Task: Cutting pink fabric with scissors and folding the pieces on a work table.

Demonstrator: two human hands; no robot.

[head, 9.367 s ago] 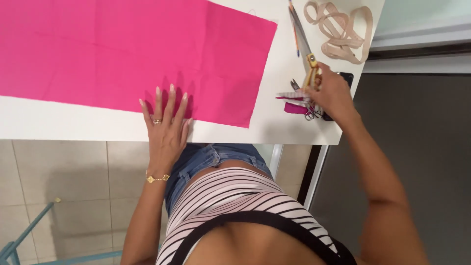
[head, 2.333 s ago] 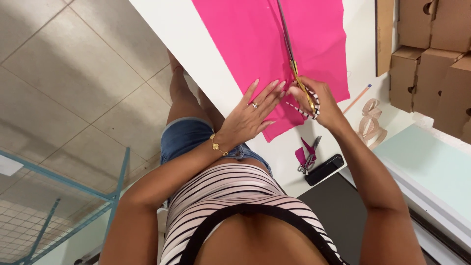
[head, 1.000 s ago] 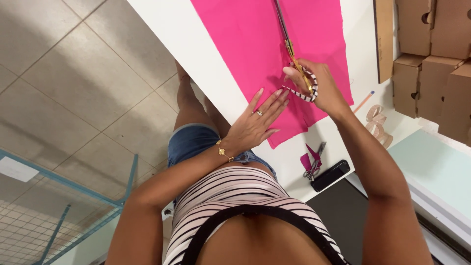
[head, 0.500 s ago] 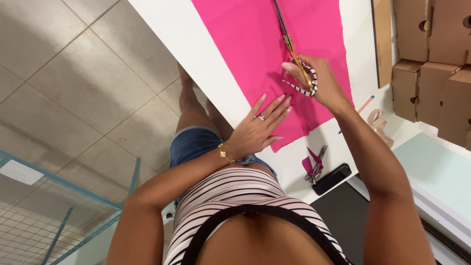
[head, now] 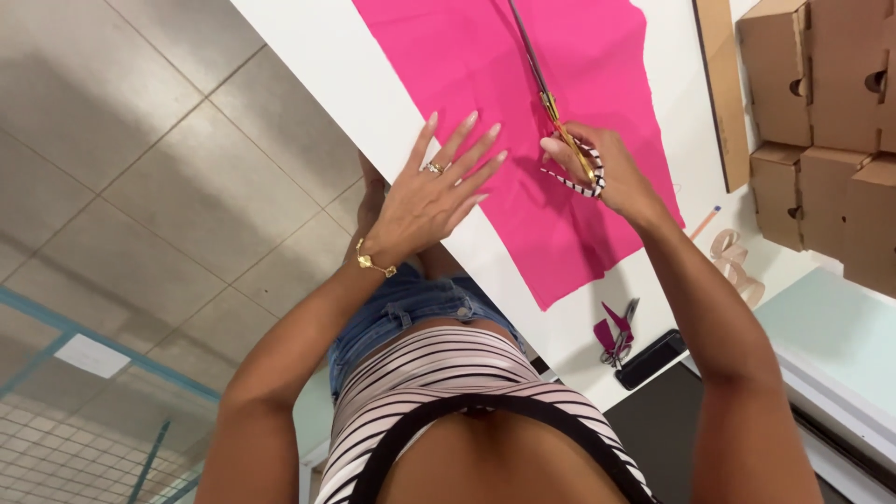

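Brown cardboard boxes (head: 821, 121) stacked at right; black phone (head: 651, 358) by table edge.

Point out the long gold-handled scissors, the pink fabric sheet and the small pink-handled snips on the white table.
long gold-handled scissors (head: 549, 101), head view, at the blade pivot.
pink fabric sheet (head: 448, 65), head view, bare cloth left of the blades.
small pink-handled snips (head: 614, 334), head view, on the pink handles.

Left hand (head: 431, 191) spread flat on pink fabric (head: 523, 112) near the white desk (head: 317, 56) front edge, right hand (head: 602, 173) gripping long scissors (head: 546, 93) over the cloth, small snips (head: 616, 341) and dark phone (head: 651, 358) by the desk's near corner, cardboard boxes (head: 821, 121) beyond.
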